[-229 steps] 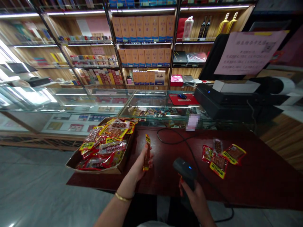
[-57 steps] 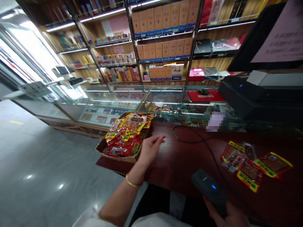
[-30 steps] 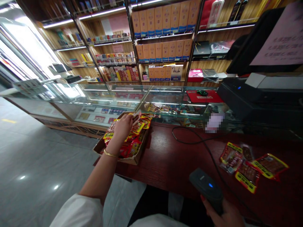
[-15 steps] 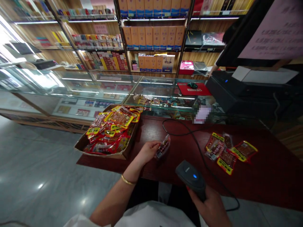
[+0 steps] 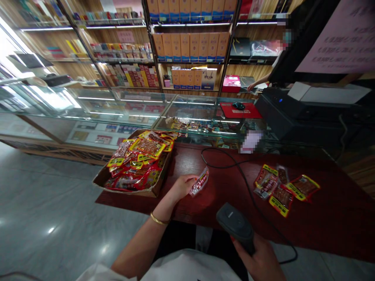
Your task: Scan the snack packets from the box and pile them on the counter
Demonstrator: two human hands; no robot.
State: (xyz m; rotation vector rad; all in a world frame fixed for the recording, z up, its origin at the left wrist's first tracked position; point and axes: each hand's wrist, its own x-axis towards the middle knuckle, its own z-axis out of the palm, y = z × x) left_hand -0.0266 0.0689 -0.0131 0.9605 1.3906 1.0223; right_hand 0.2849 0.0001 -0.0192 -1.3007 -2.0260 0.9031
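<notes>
Between the fingers of my left hand (image 5: 183, 187) is a small clear snack packet (image 5: 200, 182) with dark contents, tilted above the dark red table (image 5: 187, 156). My right hand (image 5: 260, 253) grips a black barcode scanner (image 5: 236, 222) by its handle, its head pointing toward the packet. A reddish glow lies on the packet and the table near it. Left of my left hand stands an open cardboard box (image 5: 155, 190) heaped with red and yellow snack packets (image 5: 148, 148). Several more snack packets (image 5: 280, 195) lie loosely together on the right of the table.
The scanner's black cable (image 5: 249, 183) loops across the table. Behind stands a glass display counter (image 5: 193, 99) with a mouse (image 5: 238, 105) on a red mat (image 5: 228, 111). A monitor (image 5: 281, 64) and a black machine (image 5: 295, 117) take up the right. Another person's arm (image 5: 259, 82) shows behind the monitor.
The blue light on the scanner has gone out, and a reddish glow now shows around the packet. My hands have barely moved. Another person's arm has come into view at the back right.
</notes>
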